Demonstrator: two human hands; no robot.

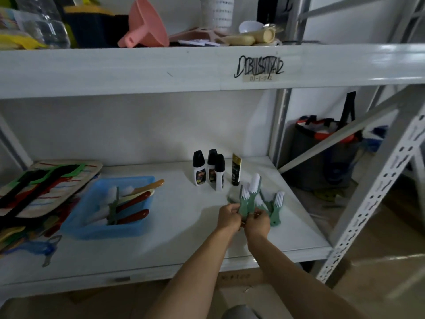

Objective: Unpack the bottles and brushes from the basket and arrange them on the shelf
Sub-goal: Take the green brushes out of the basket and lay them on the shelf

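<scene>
Hands: left hand (228, 217) and right hand (257, 223) together grip green brushes (249, 199) above the shelf (184, 226). More green brushes (274, 208) stand at their 3 o'clock. Bottles (208, 169) and a tube (236, 169) stand upright at 12 o'clock. Blue basket (96, 215), at 9 o'clock, holds the remaining brushes (128, 203).

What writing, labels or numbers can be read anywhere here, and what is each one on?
"D1-1-2-2", as best it reads: small pale sticker on the white metal shelf beam.
Black scrawl over a barcode above it: not legible.
Labels on the three white black-capped bottles: too blurred.
Print on the black and gold tube: too small.
</scene>
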